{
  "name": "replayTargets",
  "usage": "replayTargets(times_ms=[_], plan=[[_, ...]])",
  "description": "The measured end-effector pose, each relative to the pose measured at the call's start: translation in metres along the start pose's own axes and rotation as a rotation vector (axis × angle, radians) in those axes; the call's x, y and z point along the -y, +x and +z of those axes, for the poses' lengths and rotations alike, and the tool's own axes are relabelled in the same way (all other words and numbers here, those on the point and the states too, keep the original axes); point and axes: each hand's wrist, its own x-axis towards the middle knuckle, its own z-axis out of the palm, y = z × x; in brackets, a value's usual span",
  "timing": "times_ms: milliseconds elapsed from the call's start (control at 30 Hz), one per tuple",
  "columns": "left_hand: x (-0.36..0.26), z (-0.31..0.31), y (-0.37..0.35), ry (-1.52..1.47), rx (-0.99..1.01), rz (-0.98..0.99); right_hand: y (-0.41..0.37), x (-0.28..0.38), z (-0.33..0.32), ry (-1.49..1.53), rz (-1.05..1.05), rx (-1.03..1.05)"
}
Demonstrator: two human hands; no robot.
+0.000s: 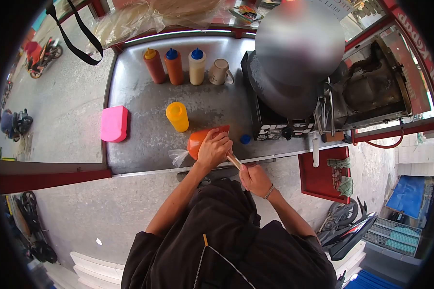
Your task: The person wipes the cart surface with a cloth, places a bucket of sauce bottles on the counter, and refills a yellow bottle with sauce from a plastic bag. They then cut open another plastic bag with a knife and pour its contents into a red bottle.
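My left hand point(215, 150) is closed over a plump plastic bag of orange sauce point(196, 143) lying on the metal counter near its front edge. The bag's clear, twisted end point(179, 156) sticks out to the left. Just right of it, my right hand point(256, 180) grips a slim, light-brown stick-like piece point(235, 161) that reaches up to my left hand. Its kind I cannot make out. Behind the bag is a yellow squeeze bottle point(177, 117) with no nozzle on it. A small blue cap point(245, 139) lies to the right of my left hand.
Three filled squeeze bottles point(174, 67) and a beige mug point(220, 72) line the back. At left sits a pink box point(114, 124). A stove point(284, 131) bearing a dark, domed shape stands right, beside tongs point(332, 108) and a white-handled tool point(316, 150). Below hangs a red tray point(323, 174).
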Motion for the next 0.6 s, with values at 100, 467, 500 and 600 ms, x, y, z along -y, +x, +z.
replayTargets(times_ms=[100, 467, 500, 600], plan=[[-0.003, -0.004, 0.000, -0.018, -0.020, 0.015, -0.011, -0.003, 0.001, -0.035, -0.007, 0.009], [0.001, -0.006, 0.003, -0.083, 0.034, 0.039, -0.018, 0.015, 0.000, -0.022, 0.045, -0.084], [0.008, -0.006, 0.005, -0.091, 0.035, 0.076, -0.008, 0.021, -0.001, -0.116, -0.022, -0.150], [0.022, -0.007, 0.021, -0.168, 0.164, 0.051, 0.035, 0.042, -0.016, -0.180, 0.041, -0.142]])
